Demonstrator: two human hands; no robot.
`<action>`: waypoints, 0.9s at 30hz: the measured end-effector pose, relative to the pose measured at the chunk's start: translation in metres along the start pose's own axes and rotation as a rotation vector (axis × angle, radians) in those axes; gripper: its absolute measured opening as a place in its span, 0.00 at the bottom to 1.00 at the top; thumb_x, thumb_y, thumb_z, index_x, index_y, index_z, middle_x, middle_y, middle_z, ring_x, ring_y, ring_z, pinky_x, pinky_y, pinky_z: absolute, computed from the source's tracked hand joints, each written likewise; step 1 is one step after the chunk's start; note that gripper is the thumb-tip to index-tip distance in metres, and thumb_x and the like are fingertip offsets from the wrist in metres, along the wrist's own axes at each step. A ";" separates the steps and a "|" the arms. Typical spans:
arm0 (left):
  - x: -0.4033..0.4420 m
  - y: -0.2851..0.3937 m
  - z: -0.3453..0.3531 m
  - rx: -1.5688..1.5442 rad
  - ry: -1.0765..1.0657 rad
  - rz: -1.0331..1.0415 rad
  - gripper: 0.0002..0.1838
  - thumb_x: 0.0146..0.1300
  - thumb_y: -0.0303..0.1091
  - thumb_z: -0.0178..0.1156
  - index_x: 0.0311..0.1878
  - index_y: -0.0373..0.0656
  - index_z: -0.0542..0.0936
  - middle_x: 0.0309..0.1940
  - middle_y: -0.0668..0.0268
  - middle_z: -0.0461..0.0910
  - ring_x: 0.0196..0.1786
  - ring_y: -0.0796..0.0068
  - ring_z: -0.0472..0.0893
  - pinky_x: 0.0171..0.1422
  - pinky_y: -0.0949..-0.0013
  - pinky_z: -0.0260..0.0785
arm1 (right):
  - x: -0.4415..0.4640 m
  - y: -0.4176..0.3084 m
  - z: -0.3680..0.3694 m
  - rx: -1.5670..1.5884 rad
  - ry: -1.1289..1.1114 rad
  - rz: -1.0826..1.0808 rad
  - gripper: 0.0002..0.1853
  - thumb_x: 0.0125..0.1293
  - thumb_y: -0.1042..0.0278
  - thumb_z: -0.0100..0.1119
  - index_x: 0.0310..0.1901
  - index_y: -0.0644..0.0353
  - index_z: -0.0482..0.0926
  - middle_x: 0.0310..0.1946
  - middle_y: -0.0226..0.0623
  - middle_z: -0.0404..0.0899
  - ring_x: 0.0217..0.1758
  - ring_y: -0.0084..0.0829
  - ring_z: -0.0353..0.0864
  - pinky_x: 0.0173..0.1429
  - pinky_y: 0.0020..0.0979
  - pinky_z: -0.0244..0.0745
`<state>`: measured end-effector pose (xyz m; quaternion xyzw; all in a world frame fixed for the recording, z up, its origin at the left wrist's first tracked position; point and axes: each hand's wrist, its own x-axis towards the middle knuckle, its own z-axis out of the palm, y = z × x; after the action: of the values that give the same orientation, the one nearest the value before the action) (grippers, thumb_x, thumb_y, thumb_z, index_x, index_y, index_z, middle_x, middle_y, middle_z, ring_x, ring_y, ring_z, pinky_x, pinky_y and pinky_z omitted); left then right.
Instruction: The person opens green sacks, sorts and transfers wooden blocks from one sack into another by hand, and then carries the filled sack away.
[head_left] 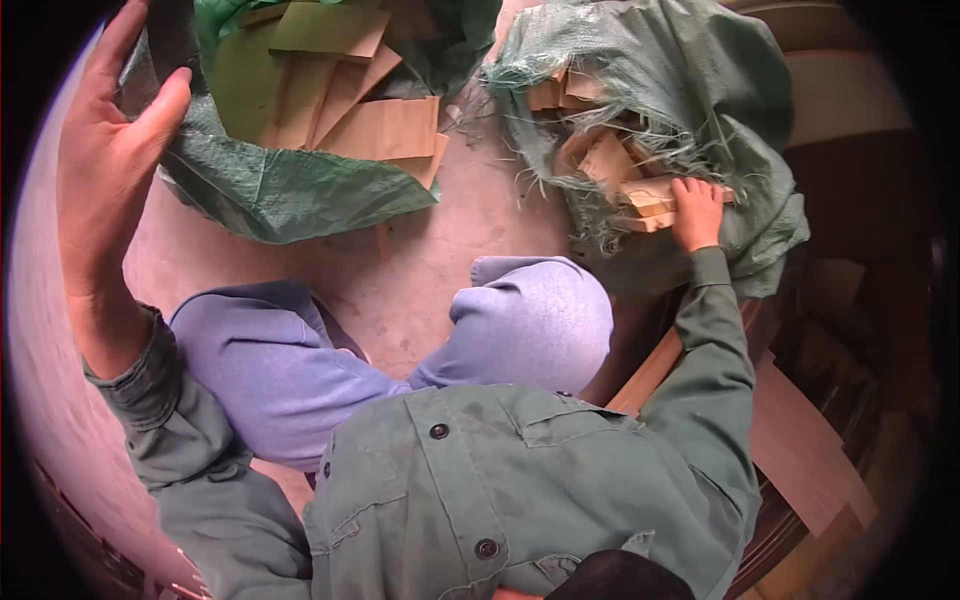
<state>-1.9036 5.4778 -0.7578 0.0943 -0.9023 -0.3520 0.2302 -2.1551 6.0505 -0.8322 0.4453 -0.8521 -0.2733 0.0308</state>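
Note:
My left hand (115, 150) is raised at the left side of a green woven sack (300, 200), thumb and fingers apart. A dark patch lies behind its fingers, and I cannot make out what it is. Flat wooden pieces (385, 130) fill this sack's open mouth. At the right, my right hand (698, 212) has its fingers curled over a small wooden block (650, 190) at the mouth of a second green woven sack (740, 130). More wood offcuts (605, 160) show inside it, partly covered by its frayed edge.
Between the sacks runs a pale concrete floor (480, 200). My bent knees (540, 320) are in front of the sacks. Beside my right arm are a wooden strip (648, 375) and a flat brownish sheet (805, 440). Dark, unclear shapes fill the far right.

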 end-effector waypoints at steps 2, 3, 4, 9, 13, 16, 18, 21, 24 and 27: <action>-0.003 0.001 0.001 -0.039 -0.006 -0.004 0.29 0.63 0.23 0.58 0.67 0.37 0.64 0.67 0.61 0.65 0.68 0.71 0.65 0.71 0.71 0.55 | 0.006 0.006 -0.003 0.052 -0.114 -0.022 0.15 0.48 0.75 0.56 0.41 0.51 0.73 0.36 0.34 0.74 0.46 0.38 0.74 0.52 0.39 0.64; -0.002 0.003 0.003 -0.056 -0.020 -0.002 0.28 0.63 0.23 0.58 0.67 0.37 0.64 0.67 0.61 0.65 0.68 0.71 0.65 0.71 0.71 0.56 | 0.015 0.012 -0.007 0.086 -0.182 -0.050 0.14 0.46 0.74 0.60 0.37 0.50 0.74 0.32 0.32 0.74 0.44 0.37 0.75 0.50 0.40 0.66; 0.000 0.004 0.004 -0.066 -0.024 0.001 0.28 0.63 0.23 0.58 0.67 0.38 0.65 0.67 0.61 0.65 0.68 0.72 0.65 0.71 0.71 0.56 | 0.029 0.011 -0.024 0.137 -0.234 -0.056 0.14 0.42 0.72 0.64 0.34 0.51 0.74 0.32 0.30 0.74 0.43 0.36 0.75 0.46 0.39 0.67; -0.002 -0.006 0.001 -0.004 -0.006 0.053 0.28 0.63 0.23 0.58 0.67 0.38 0.65 0.67 0.61 0.65 0.68 0.72 0.65 0.71 0.70 0.56 | 0.064 -0.037 -0.117 0.184 -0.166 -0.293 0.15 0.35 0.69 0.66 0.30 0.52 0.75 0.31 0.28 0.73 0.41 0.32 0.75 0.44 0.36 0.67; 0.004 0.007 0.006 -0.029 -0.005 -0.043 0.29 0.61 0.23 0.59 0.66 0.35 0.65 0.67 0.60 0.66 0.69 0.71 0.64 0.71 0.71 0.55 | 0.088 -0.038 -0.121 0.245 -0.122 -0.335 0.10 0.35 0.69 0.63 0.24 0.54 0.75 0.30 0.29 0.73 0.39 0.33 0.74 0.43 0.35 0.66; 0.011 0.011 0.015 -0.001 -0.007 -0.022 0.30 0.61 0.23 0.59 0.67 0.38 0.66 0.65 0.60 0.68 0.67 0.71 0.66 0.70 0.71 0.57 | 0.108 -0.043 -0.112 0.380 -0.072 -0.328 0.13 0.36 0.64 0.67 0.27 0.54 0.76 0.31 0.31 0.75 0.43 0.35 0.76 0.44 0.37 0.66; 0.021 0.030 0.016 0.004 -0.036 -0.037 0.30 0.61 0.24 0.60 0.67 0.40 0.66 0.64 0.60 0.69 0.65 0.70 0.69 0.69 0.70 0.58 | 0.114 -0.043 -0.092 0.445 -0.056 -0.294 0.16 0.38 0.62 0.70 0.30 0.53 0.77 0.32 0.31 0.76 0.46 0.35 0.76 0.46 0.39 0.66; 0.028 0.038 0.011 0.231 0.092 0.156 0.27 0.57 0.28 0.63 0.62 0.44 0.72 0.53 0.56 0.76 0.52 0.63 0.76 0.58 0.68 0.65 | 0.100 -0.023 -0.055 0.203 -0.181 -0.126 0.19 0.42 0.66 0.68 0.39 0.51 0.75 0.38 0.30 0.76 0.49 0.37 0.74 0.50 0.45 0.66; 0.020 0.049 -0.008 0.543 0.204 0.106 0.29 0.57 0.37 0.66 0.61 0.39 0.72 0.56 0.54 0.76 0.56 0.65 0.77 0.62 0.69 0.65 | 0.068 0.005 -0.043 0.169 -0.253 -0.030 0.19 0.47 0.74 0.60 0.44 0.50 0.74 0.41 0.32 0.76 0.51 0.39 0.73 0.49 0.45 0.67; 0.028 0.121 0.014 -0.430 0.188 0.170 0.46 0.52 0.32 0.70 0.69 0.37 0.51 0.68 0.53 0.52 0.55 0.59 0.73 0.59 0.62 0.70 | 0.048 0.021 -0.019 0.375 -0.181 -0.060 0.25 0.46 0.76 0.57 0.51 0.49 0.73 0.53 0.37 0.72 0.57 0.41 0.71 0.55 0.39 0.68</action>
<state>-1.9355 5.5655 -0.6745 -0.0007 -0.7860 -0.5049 0.3569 -2.1939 6.0146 -0.8149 0.4419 -0.8738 -0.1497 -0.1375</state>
